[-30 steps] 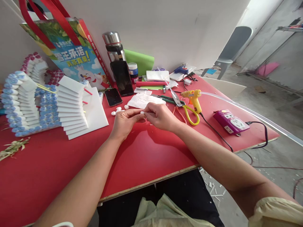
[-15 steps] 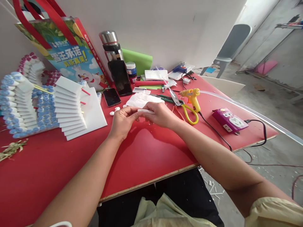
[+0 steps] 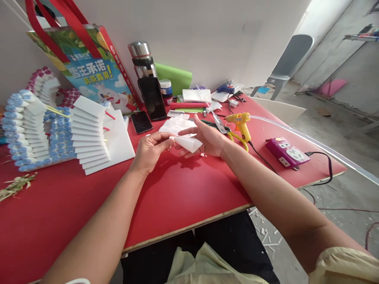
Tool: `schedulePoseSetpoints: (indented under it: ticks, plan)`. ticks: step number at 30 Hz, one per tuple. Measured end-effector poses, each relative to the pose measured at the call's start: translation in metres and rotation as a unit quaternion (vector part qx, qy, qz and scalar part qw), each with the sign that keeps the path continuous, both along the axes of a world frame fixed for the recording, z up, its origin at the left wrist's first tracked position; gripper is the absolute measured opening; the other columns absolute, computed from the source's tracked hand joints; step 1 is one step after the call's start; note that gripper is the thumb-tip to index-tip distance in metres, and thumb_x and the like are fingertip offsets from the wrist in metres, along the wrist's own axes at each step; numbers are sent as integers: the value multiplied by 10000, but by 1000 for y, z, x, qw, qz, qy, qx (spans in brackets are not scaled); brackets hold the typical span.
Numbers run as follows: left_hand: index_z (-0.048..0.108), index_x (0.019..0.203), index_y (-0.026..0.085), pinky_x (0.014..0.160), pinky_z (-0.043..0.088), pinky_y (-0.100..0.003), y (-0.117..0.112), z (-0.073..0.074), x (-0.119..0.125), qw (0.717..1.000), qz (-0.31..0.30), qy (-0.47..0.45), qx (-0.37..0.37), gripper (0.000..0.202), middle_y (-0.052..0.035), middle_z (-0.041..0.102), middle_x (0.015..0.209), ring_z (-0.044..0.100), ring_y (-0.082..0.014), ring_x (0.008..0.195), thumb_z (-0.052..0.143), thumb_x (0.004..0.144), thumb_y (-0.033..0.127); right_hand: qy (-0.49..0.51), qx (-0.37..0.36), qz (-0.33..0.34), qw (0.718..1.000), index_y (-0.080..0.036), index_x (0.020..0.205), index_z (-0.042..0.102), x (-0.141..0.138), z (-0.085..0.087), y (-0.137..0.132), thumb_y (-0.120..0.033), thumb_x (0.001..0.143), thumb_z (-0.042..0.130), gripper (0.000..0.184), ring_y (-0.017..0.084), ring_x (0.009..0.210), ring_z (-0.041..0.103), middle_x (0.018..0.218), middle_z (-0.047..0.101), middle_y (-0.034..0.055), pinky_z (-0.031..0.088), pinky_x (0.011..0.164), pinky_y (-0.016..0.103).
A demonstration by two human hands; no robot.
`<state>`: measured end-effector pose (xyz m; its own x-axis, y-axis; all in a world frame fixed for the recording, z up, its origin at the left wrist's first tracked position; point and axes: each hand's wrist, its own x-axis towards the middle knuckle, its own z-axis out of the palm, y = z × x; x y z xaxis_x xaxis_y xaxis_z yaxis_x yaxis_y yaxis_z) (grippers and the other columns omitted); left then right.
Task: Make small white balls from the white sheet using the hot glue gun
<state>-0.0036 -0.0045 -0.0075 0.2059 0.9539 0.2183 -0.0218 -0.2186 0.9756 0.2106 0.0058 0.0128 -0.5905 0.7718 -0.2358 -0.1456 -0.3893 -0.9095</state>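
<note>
My left hand (image 3: 152, 152) pinches one end of a thin white piece of paper or tissue (image 3: 189, 143) between thumb and fingers. The piece flares out to the right into a loose, pointed flap. My right hand (image 3: 207, 136) is open, its fingers spread behind the flap and the thumb raised. Whether its fingertips touch the piece, I cannot tell. Just behind both hands lies a stack of white tissue (image 3: 174, 125). A tiny white scrap (image 3: 203, 155) shows below my right hand.
On the red table (image 3: 177, 193), a white stepped model with blue rolled pieces (image 3: 59, 134) stands left. Phones (image 3: 141, 122), a thermos (image 3: 142, 59) and a printed bag (image 3: 94, 75) are behind. Right are a yellow glue gun (image 3: 241, 124), yellow-handled scissors (image 3: 235, 140) and a purple power socket (image 3: 288, 152).
My right hand has let go of the white piece, opened and moved slightly right. The piece, rolled narrow before, now spreads into a flap. My left hand still pinches its end.
</note>
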Motion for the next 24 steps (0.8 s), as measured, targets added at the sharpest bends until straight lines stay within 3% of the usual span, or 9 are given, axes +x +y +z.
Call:
schedulePoseSetpoints:
  ticks: [2, 5, 10, 14, 18, 22, 24]
  plan:
    - [818, 944, 191, 700, 492, -280, -1, 1, -1, 1000, -13, 21, 9, 214, -45, 725, 796, 585, -143, 699, 824, 784, 332, 53, -73, 67, 994, -143, 1176, 579, 5, 0, 4, -641, 1028, 224, 629, 303, 860, 757, 1003, 753, 184, 614, 766, 487]
    - [824, 968, 201, 706, 502, -287, -2, 1, -1, 999, -12, 43, 13, 242, -57, 745, 857, 595, -155, 724, 829, 778, 350, 63, -81, 117, 988, -116, 1096, 628, 3, 0, -1, -493, 1070, 284, 511, 261, 825, 747, 968, 751, 177, 621, 781, 457]
    - [828, 951, 206, 697, 496, -273, -2, 1, 1, 998, 3, 54, 12, 224, -38, 724, 798, 579, -139, 690, 837, 772, 341, 33, 27, 38, 998, -111, 894, 687, -3, 2, -13, -355, 959, 649, 256, 126, 642, 580, 737, 633, 33, 621, 748, 361]
    - [828, 915, 207, 721, 495, -264, -2, 1, 2, 998, 17, 57, 5, 184, -17, 697, 736, 566, -121, 659, 838, 774, 324, -48, 138, 12, 989, -126, 900, 725, -4, 1, -12, -399, 920, 685, 276, 98, 591, 512, 637, 502, -34, 568, 680, 287]
    - [828, 920, 203, 717, 502, -275, -3, 1, 3, 998, 23, 58, -1, 209, -24, 708, 748, 571, -125, 647, 844, 761, 338, -160, 256, -34, 953, -136, 884, 727, -8, 0, -13, -392, 922, 635, 276, 97, 561, 527, 643, 551, -22, 446, 548, 237]
    - [824, 881, 187, 695, 509, -288, -3, 0, 7, 998, 39, 56, -8, 240, -40, 720, 755, 579, -135, 640, 859, 730, 371, -258, 295, -108, 914, -156, 810, 678, -14, -2, -16, -377, 883, 642, 235, 110, 517, 534, 630, 624, -3, 377, 500, 241]
    - [821, 855, 183, 673, 510, -289, -4, 0, 11, 997, 57, 52, -5, 255, -46, 731, 763, 586, -139, 637, 874, 706, 382, -297, 339, -145, 881, -165, 788, 673, -17, -3, -18, -336, 867, 636, 193, 110, 532, 510, 623, 621, -6, 349, 514, 241]
